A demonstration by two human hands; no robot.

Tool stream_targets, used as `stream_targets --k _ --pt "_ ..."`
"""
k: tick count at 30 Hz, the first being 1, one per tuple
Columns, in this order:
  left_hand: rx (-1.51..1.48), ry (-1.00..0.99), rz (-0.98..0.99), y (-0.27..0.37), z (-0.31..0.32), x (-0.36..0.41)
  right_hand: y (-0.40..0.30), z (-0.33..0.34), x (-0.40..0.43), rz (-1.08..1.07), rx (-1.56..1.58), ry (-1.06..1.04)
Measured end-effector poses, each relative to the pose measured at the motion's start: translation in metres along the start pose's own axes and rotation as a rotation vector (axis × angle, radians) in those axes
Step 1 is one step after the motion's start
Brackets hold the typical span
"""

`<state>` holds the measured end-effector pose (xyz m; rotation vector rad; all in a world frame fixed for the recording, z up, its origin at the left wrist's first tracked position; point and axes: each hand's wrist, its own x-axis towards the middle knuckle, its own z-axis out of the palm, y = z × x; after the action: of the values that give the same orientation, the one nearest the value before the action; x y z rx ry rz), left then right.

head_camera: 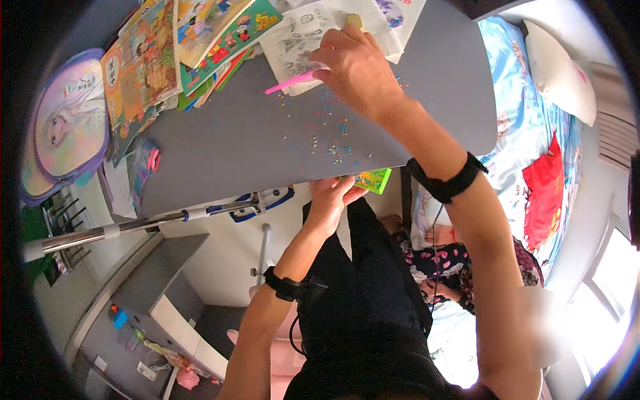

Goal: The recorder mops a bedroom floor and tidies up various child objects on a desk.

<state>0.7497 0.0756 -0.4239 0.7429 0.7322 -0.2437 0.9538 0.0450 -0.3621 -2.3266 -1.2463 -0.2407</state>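
Note:
A bright pink stick, perhaps a bead pen (pixel 295 82), sticks out leftward from my right hand (pixel 352 70), which is closed on it above the far part of the grey table (pixel 240 135). Just beyond the fingers a small yellowish piece (pixel 354 21) shows on the white papers (pixel 302 35). Small colored beads (pixel 334 149) lie scattered over the tabletop below that hand. My left hand (pixel 332 197) grips a lime-green tray (pixel 384 182) at the table's near edge. Orange and blue beads fill the tray's visible part; the rest is hidden by the hand and the edge.
Stacked picture books (pixel 145 75) lie at the far left, beside a pastel bag (pixel 72 120). A metal mop pole (pixel 165 220) crosses below the table's near edge. On the right, another person in flowered clothing (pixel 440 260) is by the bed (pixel 515 90).

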Motion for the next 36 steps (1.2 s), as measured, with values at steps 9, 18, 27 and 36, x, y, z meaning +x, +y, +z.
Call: stream_targets --k 9,18,27,36 --pt "-0.04 -0.026 0.043 0.005 -0.01 -0.007 0.011 0.005 0.041 0.099 -0.248 -0.176" --pt "-0.007 -0.013 0.038 0.014 -0.016 -0.016 0.025 -0.024 0.016 0.365 0.407 0.254" --pt "0.007 -0.063 0.001 0.002 -0.015 -0.006 -0.011 -0.021 -0.126 0.718 0.533 0.477" --pt "0.031 -0.035 -0.025 0.005 -0.013 -0.004 -0.039 0.0 -0.091 0.628 0.811 0.578"
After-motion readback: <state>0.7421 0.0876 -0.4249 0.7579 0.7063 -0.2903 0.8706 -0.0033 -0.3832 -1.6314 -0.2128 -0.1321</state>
